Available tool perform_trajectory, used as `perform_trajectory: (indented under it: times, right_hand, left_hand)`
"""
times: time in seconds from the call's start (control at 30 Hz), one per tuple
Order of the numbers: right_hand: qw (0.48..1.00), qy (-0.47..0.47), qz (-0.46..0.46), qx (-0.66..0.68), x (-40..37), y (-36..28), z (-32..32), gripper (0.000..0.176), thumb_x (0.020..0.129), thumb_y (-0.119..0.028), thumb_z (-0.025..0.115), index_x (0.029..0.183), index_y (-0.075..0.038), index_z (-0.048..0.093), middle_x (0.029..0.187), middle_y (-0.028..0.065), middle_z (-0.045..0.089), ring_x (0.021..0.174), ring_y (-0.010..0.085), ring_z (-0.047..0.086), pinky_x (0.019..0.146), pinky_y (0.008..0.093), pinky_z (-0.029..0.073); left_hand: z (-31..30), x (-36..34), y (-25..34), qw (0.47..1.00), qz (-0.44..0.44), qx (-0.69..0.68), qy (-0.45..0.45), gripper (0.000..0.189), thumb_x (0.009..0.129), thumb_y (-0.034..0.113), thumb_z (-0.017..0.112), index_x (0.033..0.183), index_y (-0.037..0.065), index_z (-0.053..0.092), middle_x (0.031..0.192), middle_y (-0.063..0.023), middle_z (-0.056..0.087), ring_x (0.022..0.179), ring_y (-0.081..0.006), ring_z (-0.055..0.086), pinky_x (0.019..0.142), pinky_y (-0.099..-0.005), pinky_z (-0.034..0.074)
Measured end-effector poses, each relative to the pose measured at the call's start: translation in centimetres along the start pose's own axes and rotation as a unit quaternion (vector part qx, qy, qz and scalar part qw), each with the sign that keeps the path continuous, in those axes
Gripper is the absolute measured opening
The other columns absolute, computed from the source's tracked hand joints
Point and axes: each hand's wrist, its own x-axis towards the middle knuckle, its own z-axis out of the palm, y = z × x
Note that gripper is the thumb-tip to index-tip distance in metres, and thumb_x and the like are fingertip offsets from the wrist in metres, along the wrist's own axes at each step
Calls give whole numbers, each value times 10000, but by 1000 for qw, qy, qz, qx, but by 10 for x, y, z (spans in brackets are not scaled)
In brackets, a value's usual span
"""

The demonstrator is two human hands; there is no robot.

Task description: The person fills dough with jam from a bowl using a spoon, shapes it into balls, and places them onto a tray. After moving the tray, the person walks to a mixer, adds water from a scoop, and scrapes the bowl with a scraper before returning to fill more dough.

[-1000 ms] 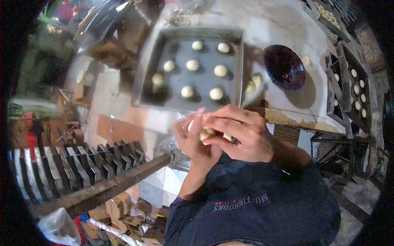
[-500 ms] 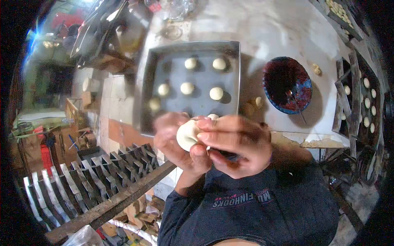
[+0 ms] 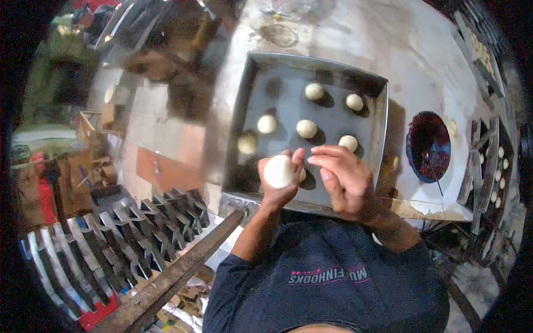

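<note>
A smooth, pale dough ball (image 3: 279, 171) sits in my left hand (image 3: 279, 194), whose fingers curl round it above the near edge of the tray. Just to its right, my right hand (image 3: 347, 180) is off the dough, its fingers apart and nothing in them. Beneath and beyond both hands lies a square metal tray (image 3: 286, 91) with several dough balls spaced out on it. One of these, a dough ball (image 3: 348, 144), is close to my right fingertips. Another is partly hidden behind my left hand.
A dark bowl (image 3: 413, 158) with a dark red filling and a thin utensil stands right of the tray on the pale table (image 3: 411, 61). Stacked trays (image 3: 488, 172) with dough balls line the far right. Metal racks (image 3: 105, 250) and a long beam (image 3: 177, 266) occupy the lower left.
My right hand has come away from the dough ball and opened. The ball now looks round and smooth in my left hand. The view has turned, shifting the tray and bowl rightward.
</note>
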Motion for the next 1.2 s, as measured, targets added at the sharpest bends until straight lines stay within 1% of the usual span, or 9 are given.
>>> perform_trajectory:
  times: [0.1, 0.2, 0.53, 0.83, 1.0, 1.07, 1.13, 1.17, 1.2]
  right_hand:
    - [969, -34, -194, -151, 25, 14, 59, 336, 841, -112, 581, 1157, -6, 544, 1247, 203, 510, 1146, 369, 503, 970, 475, 424]
    - [970, -63, -213, -99, 37, 48, 92, 254, 871, -168, 570, 1067, -6, 566, 1110, 181, 573, 1033, 347, 559, 913, 442, 457]
    - [964, -50, -93, -245, 173, 172, 100, 343, 884, -209, 578, 1128, 26, 528, 1162, 230, 532, 1113, 382, 508, 954, 423, 414]
    - [921, -72, -144, -354, 162, 141, 78, 692, 883, -321, 576, 1478, -185, 249, 1514, 243, 117, 1380, 464, 132, 1079, 617, 178]
    - [966, 3, -179, -184, 98, 79, 4, 440, 833, -188, 620, 1228, -30, 504, 1246, 227, 460, 1136, 411, 490, 968, 453, 415]
    - [973, -79, -158, -146, 65, 79, -37, 376, 825, -190, 636, 1145, -7, 559, 1213, 226, 494, 1116, 403, 510, 971, 446, 414]
    - [979, -42, -143, -136, 34, 84, -71, 333, 824, -187, 643, 1101, -9, 593, 1129, 210, 558, 1107, 378, 527, 972, 436, 411]
    - [985, -27, -125, -115, 19, 95, -84, 315, 831, -192, 646, 1086, -11, 605, 1087, 206, 584, 1062, 364, 558, 942, 419, 434]
    - [990, -12, -108, -92, 5, 102, -92, 298, 839, -196, 648, 1071, -13, 617, 1044, 201, 609, 1016, 350, 590, 912, 403, 457]
  left_hand:
    - [66, -41, -78, 775, -278, -544, 163, 141, 740, 82, 723, 806, 3, 626, 654, -67, 574, 641, -158, 591, 559, -283, 476]
    - [18, -32, -91, 975, -82, -201, -56, 209, 740, 42, 697, 915, -14, 596, 764, -44, 602, 756, -139, 590, 647, -273, 475]
    - [-26, -46, -111, 813, -326, -482, 14, 724, 820, 34, 705, 1413, -14, 291, 700, 42, 438, 611, -44, 432, 561, -184, 385]
    - [-19, -23, -101, 753, -450, -461, 132, 400, 892, 268, 653, 1116, -24, 495, 658, 20, 480, 518, -78, 438, 452, -248, 367]
    - [-6, 6, -137, 814, -544, -178, 95, 391, 848, 379, 693, 895, -5, 635, 657, -20, 560, 564, -139, 514, 481, -319, 399]
    - [-6, 9, -100, 886, -392, -230, 92, 376, 854, 349, 684, 909, -20, 631, 686, -47, 597, 605, -168, 537, 533, -352, 416]
    - [7, 2, -97, 963, -248, 105, 8, 260, 839, 219, 680, 938, -10, 607, 814, -160, 618, 714, -261, 571, 630, -389, 435]
    - [24, -7, -73, 939, 6, 291, 184, 248, 845, 149, 683, 939, -42, 556, 866, -117, 611, 761, -127, 558, 663, -286, 458]
    - [30, -4, -19, 980, -61, 118, 150, 166, 848, 69, 649, 941, -21, 544, 925, -133, 588, 833, -149, 568, 714, -281, 474]
